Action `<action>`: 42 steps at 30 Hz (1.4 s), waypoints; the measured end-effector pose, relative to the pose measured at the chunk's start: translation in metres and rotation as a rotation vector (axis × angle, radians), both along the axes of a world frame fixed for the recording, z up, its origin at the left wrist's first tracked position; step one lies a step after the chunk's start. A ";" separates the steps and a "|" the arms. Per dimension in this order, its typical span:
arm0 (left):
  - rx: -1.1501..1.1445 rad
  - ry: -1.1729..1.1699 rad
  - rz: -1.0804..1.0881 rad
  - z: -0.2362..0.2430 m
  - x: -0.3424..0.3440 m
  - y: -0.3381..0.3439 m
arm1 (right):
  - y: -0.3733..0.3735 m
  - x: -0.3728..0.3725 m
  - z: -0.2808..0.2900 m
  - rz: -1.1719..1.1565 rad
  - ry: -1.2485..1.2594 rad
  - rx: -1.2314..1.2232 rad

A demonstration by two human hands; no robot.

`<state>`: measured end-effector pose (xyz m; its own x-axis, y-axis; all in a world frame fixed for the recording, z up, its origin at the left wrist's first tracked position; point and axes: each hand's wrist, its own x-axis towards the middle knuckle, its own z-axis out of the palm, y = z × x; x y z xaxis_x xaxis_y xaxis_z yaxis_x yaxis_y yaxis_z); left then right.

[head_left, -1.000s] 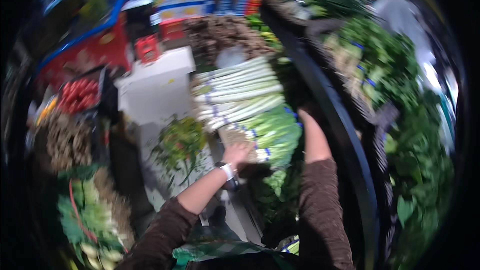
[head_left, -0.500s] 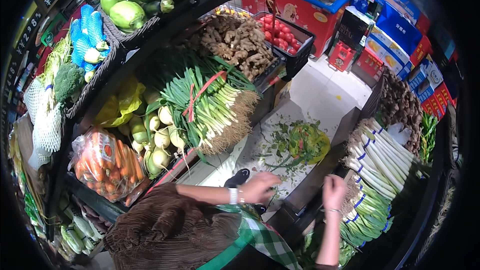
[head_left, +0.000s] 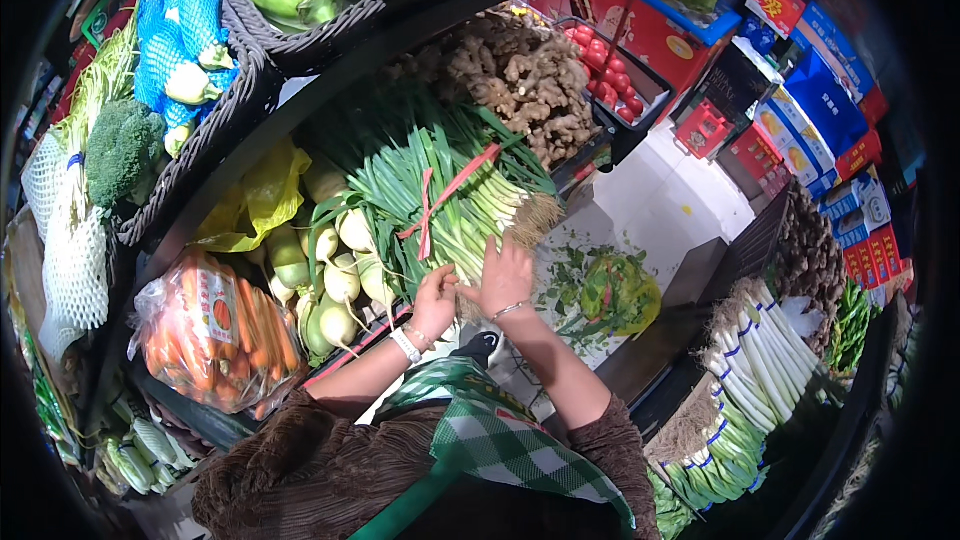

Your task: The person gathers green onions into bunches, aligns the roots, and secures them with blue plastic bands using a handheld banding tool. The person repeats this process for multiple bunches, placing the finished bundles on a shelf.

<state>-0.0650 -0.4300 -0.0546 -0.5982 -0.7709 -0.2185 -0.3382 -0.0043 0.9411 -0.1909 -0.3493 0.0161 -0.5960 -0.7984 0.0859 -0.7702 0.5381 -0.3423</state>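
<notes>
My left hand point(head_left: 434, 308) is curled at the lower edge of a bunch of green leafy stalks point(head_left: 430, 210) with shaggy roots and red ties. Whatever its fingertips hold is hidden. My right hand point(head_left: 505, 280) rests over the pale root end of this bunch, beside my left hand, with fingers extended and slightly bent. Round white-green radishes point(head_left: 340, 278) lie just left of the hands, near a bag of carrots point(head_left: 215, 330) and a yellow plastic bag point(head_left: 268, 190).
Ginger point(head_left: 520, 100) and tomatoes point(head_left: 620, 90) sit behind. A yellow bag of scraps point(head_left: 625, 305) lies on the floor. Blue-banded long onions point(head_left: 765, 360) are at right, boxes point(head_left: 810, 140) beyond. A basket rim point(head_left: 250, 90) borders the upper left.
My view has turned left. Both hands have moved from the blue-banded bunches on the right to the red-tied bunch on the left.
</notes>
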 end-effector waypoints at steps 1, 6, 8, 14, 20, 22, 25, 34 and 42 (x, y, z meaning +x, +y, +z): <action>-0.042 0.009 0.005 -0.001 -0.002 0.000 | -0.005 0.002 -0.003 0.001 0.074 0.008; 0.116 0.110 0.057 0.002 -0.011 0.005 | -0.021 0.002 -0.008 0.030 -0.021 0.006; 0.218 0.183 0.051 0.005 -0.011 0.003 | -0.025 -0.007 -0.005 0.019 -0.109 0.035; 0.372 0.259 0.046 0.022 -0.011 0.001 | -0.028 -0.070 0.002 0.034 -0.629 0.030; 0.539 0.459 -0.028 0.029 -0.033 0.001 | -0.019 -0.104 -0.007 0.109 -1.093 0.010; 0.430 0.377 0.043 0.022 -0.033 0.001 | -0.017 -0.102 -0.006 0.131 -1.022 -0.024; 0.377 0.260 0.227 0.005 -0.027 -0.001 | -0.017 -0.090 0.003 0.091 -0.776 -0.060; -0.011 -0.191 0.279 0.009 -0.016 0.000 | -0.023 0.003 -0.009 -0.008 -0.245 0.159; -0.166 -0.245 0.033 0.020 -0.001 0.001 | -0.024 0.017 -0.017 -0.025 -0.039 0.074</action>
